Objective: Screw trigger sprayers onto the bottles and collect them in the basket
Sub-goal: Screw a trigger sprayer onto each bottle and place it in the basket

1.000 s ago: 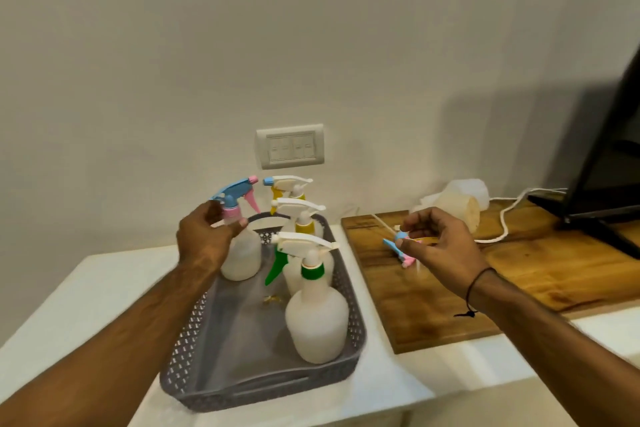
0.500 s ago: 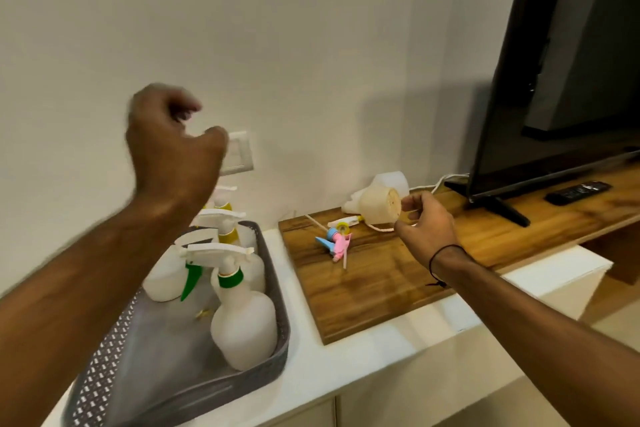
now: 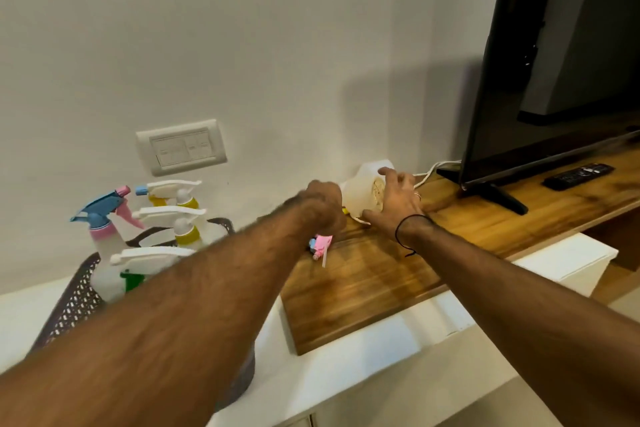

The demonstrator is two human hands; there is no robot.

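Your right hand (image 3: pixel 393 203) is spread wide over the pale bottle (image 3: pixel 362 189) lying on its side at the far edge of the wooden board (image 3: pixel 363 288), fingers touching it but not yet closed. Your left hand (image 3: pixel 320 206) is curled just above the pink-and-blue sprayer (image 3: pixel 320 246) on the board; you cannot tell whether it grips anything. Four finished bottles stand in the grey basket (image 3: pixel 74 305) at the left
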